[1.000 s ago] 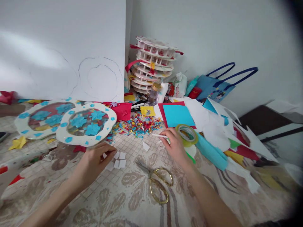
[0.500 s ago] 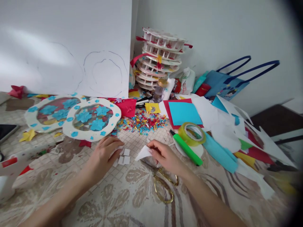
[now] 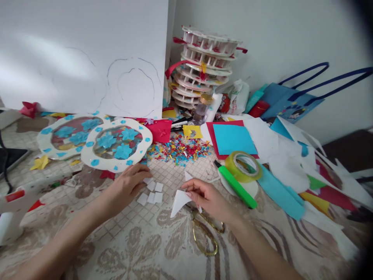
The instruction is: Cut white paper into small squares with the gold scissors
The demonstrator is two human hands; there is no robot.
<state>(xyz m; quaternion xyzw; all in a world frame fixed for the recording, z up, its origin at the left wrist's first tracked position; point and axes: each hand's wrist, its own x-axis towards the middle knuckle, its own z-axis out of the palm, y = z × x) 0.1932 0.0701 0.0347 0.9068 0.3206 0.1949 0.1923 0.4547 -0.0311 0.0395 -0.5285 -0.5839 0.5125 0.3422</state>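
Observation:
My left hand [image 3: 128, 187] is low over the table with its fingers loosely bent and apart. Its fingertips are beside or touching the nearest of several small white paper squares [image 3: 158, 197]; exact contact is hard to tell. My right hand [image 3: 206, 196] pinches a white paper piece [image 3: 178, 202] between thumb and fingers, its pointed end hanging down. Behind the right fingers another white paper tip shows. Under that hand lie scissors [image 3: 205, 241] with gold handles, their blades partly hidden by the hand and paper.
A green utility knife [image 3: 237, 187] and yellow tape roll [image 3: 244, 166] lie right of my right hand. Colored paper bits [image 3: 186, 149] are scattered behind. Two flower-decorated white rings [image 3: 87, 159] lie at left near a glue gun [image 3: 13, 212]. A tiered white model [image 3: 204, 72] stands at the back.
My left hand has drawn slightly back from the squares, and more of them show. The paper in my right hand has tilted, its point now lower. The whole view has shifted slightly.

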